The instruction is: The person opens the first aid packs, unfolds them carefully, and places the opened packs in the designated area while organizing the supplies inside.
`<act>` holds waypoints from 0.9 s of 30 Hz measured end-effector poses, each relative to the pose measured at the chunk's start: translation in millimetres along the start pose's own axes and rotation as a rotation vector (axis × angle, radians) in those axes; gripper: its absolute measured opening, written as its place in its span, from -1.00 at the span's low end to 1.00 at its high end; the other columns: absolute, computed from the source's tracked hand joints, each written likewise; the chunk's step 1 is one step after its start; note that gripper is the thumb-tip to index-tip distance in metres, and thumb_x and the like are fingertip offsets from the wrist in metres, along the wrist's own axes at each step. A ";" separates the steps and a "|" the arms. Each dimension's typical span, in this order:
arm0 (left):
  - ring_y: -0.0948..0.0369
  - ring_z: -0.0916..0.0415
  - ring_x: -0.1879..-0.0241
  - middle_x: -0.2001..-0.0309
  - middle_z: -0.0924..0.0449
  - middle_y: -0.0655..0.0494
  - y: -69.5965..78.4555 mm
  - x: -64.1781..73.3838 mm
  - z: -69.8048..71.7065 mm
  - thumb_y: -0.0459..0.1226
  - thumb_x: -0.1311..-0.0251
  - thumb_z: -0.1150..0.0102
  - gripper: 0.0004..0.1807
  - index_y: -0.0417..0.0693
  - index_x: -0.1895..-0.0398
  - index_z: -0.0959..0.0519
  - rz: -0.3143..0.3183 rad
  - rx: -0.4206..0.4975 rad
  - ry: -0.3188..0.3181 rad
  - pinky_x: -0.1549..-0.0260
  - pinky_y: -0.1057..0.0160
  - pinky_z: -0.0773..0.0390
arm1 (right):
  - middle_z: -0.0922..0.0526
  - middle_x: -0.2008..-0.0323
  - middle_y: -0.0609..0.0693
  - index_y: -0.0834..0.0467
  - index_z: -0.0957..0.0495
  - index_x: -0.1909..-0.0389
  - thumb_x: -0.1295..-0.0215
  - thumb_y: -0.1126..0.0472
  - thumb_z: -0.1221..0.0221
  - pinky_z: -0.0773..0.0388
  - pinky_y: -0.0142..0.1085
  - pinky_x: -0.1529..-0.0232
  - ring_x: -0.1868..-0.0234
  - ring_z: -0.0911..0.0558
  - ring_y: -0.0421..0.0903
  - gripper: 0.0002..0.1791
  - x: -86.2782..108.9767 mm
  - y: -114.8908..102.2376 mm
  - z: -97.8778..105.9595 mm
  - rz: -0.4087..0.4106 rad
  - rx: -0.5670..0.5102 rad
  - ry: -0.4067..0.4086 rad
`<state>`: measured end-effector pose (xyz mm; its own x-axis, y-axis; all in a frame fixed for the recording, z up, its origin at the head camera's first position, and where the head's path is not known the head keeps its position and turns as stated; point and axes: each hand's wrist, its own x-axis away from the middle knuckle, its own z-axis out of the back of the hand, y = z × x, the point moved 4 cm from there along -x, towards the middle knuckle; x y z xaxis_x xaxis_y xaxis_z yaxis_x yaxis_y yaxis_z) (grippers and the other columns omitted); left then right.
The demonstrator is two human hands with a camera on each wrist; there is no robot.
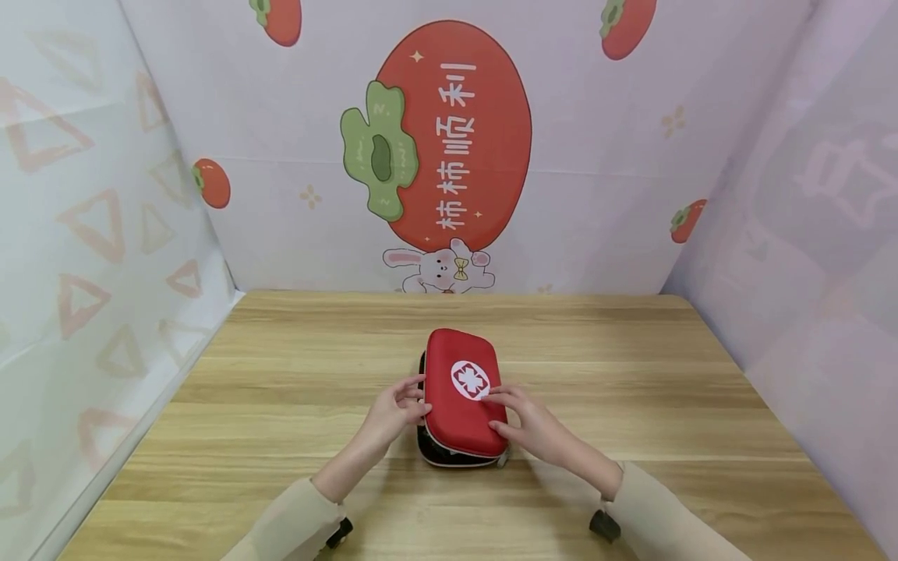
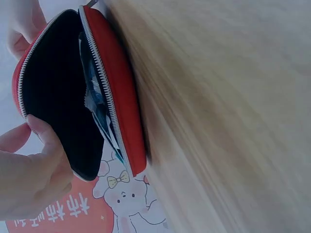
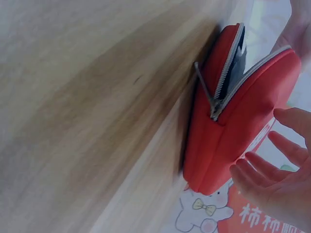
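A red first-aid case with a white cross emblem lies on the wooden table, its lid part raised on the left side. My left hand pinches the lid's left edge between thumb and fingers. In the left wrist view the black inside of the lid shows, and packets lie in the lower half. My right hand rests lightly at the lid's right side, its fingers spread and loosely bent. A zipper pull hangs at the near right corner, where the zip's two sides meet.
The wooden table runs back to a pale wall cloth printed with persimmons and a rabbit. Patterned cloths hang to the left and right.
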<state>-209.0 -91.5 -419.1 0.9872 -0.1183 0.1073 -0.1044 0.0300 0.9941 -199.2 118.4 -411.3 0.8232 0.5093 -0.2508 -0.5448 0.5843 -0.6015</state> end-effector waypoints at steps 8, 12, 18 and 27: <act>0.32 -0.45 0.51 0.29 -0.41 -0.10 12.1 -3.8 -12.6 -0.57 0.05 -0.06 -0.42 -0.38 -0.14 -0.26 -0.025 0.126 -0.044 0.51 0.37 -0.57 | -0.41 -0.02 0.09 0.13 -0.46 -0.01 -0.05 0.23 -0.22 -0.48 -0.12 0.01 -0.06 -0.39 0.01 -0.57 1.3 -18.1 5.8 0.058 -0.033 0.016; 0.31 -0.48 0.48 0.27 -0.43 -0.09 18.1 -3.0 -18.6 -0.52 0.00 -0.08 -0.43 -0.36 -0.16 -0.24 -0.029 0.122 -0.069 0.43 0.34 -0.59 | -0.39 -0.05 0.06 0.09 -0.44 -0.04 -0.05 0.19 -0.23 -0.50 -0.14 0.04 -0.07 -0.38 0.01 -0.54 2.0 -26.1 9.4 0.058 -0.059 0.008; 0.29 -0.51 0.38 0.18 -0.43 -0.12 25.6 -2.5 -28.8 -0.45 -0.06 -0.09 -0.44 -0.30 -0.18 -0.24 -0.045 0.105 -0.129 0.24 0.18 -0.59 | -0.30 -0.13 0.10 0.07 -0.39 -0.09 -0.07 0.13 -0.22 -0.56 -0.18 0.15 -0.11 -0.32 0.09 -0.49 2.1 -33.5 16.5 0.062 -0.071 0.006; 0.29 -0.49 0.30 0.08 -0.44 -0.15 35.2 -3.2 -44.6 -0.43 -0.04 -0.12 -0.44 -0.26 -0.18 -0.27 -0.087 0.038 -0.183 0.22 0.29 -0.54 | -0.18 -0.21 0.12 0.06 -0.35 -0.14 0.00 0.16 -0.28 -0.58 -0.19 0.19 -0.10 -0.34 0.13 -0.39 1.7 -39.2 24.7 0.083 -0.057 0.041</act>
<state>-210.4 -45.8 -385.2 0.9547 -0.2969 0.0188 -0.0276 -0.0254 0.9993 -180.5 112.0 -369.4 0.7821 0.5274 -0.3319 -0.6024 0.5033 -0.6195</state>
